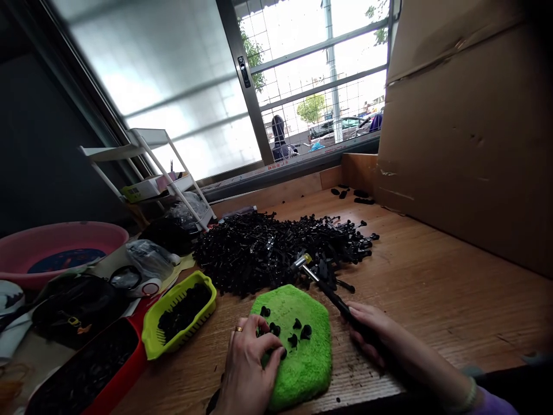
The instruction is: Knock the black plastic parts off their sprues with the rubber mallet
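My left hand, with a ring on one finger, rests over the left side of a green fuzzy pad. Its thumb and fingers are pinched together near small black pieces; what they hold is too small to make out. Several black pieces lie on the pad. To the right of the pad, my right hand is wrapped round the black handle of a small hammer. The hammer's metal head with a yellow face is raised before a large heap of black clip-like parts.
A yellow-green basket and a red bin, both holding black pieces, stand at the left. Behind them are a pink basin and a white rack. Cardboard stands at the right. Black strips lie at the back.
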`<state>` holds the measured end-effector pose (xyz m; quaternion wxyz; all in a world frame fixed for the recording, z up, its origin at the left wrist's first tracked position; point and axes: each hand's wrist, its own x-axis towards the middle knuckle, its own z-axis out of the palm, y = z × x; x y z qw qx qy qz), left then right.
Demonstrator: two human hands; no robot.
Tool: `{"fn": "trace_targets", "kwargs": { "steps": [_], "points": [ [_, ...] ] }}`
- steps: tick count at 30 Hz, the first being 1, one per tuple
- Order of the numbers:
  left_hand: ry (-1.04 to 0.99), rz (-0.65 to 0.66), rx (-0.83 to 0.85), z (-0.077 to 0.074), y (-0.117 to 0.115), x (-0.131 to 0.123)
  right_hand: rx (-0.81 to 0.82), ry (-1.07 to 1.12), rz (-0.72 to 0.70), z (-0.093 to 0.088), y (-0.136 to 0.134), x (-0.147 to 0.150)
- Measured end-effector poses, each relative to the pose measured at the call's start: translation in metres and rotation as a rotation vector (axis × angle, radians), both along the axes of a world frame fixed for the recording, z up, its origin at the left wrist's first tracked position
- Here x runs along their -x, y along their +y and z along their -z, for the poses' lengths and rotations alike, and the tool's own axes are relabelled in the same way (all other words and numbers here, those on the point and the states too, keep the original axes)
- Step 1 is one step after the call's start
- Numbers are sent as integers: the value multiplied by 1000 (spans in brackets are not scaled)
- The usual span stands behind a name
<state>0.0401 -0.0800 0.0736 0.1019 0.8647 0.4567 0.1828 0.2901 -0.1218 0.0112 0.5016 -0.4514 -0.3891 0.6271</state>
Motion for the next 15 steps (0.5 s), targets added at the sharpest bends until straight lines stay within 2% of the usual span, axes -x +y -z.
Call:
{"fn": "trace_targets", "kwargs": {
  "steps": [3,7,12,15],
  "points": [
    [-113,-9,-5,2,1,3,-21,-1,9,-2,-2,1],
    [-300,-148,64,7,15,17,-9,-6,32,-5,-5,2],
    [-357,-149,454,18,26,32,7,-17,38,-5,-4,3],
    [-587,-160,685,22,25,33,-4,-20,29,-3,-1,2]
  ]
}}
